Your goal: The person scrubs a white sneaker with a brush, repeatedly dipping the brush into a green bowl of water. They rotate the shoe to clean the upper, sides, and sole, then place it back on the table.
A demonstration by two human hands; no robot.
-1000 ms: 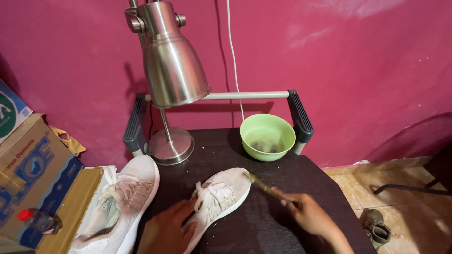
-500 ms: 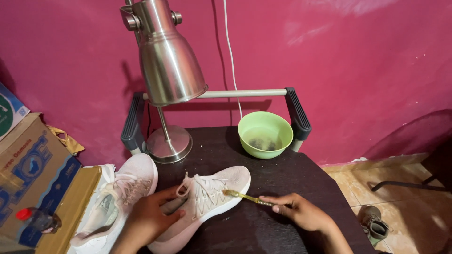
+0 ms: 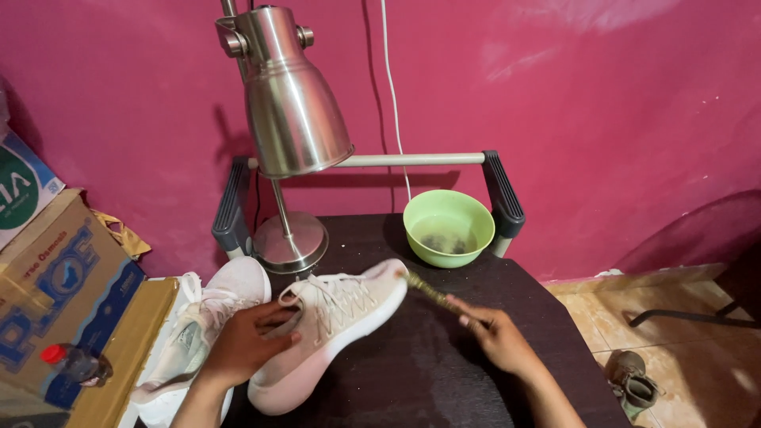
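White sneaker (image 3: 337, 325) lies on its side across the dark table (image 3: 428, 372), with the toe pointing toward the back and right, and the laces facing up toward the camera. It is the only view, from the head, looking down.

The left hand (image 3: 246, 341) holds the sneaker at the heel and the opening; the fingers are curled around the collar, with the thumb on the upper side. The right hand (image 3: 499, 337) is closed around the handle of a thin brush (image 3: 432, 292). The brush is a little blurred, and its tip is touching the toe of the sneaker, or is just beside it; which one cannot be told exactly.

Behind the toe, a green bowl (image 3: 449, 227) stands on the table near the pink wall (image 3: 594, 119); something dark lies at the bottom of it. A metal desk lamp (image 3: 289, 95) stands with its round base at the back left of the table, and its shade hangs above the sneaker. A second white sneaker (image 3: 202, 333) lies to the left of the first one, partly off the table edge, near the left forearm. Further left stand cardboard boxes (image 3: 55, 285), and a small bottle with a red cap (image 3: 71, 363) rests in front of them. On the tiled floor at the right lies a dark shoe (image 3: 634, 384).
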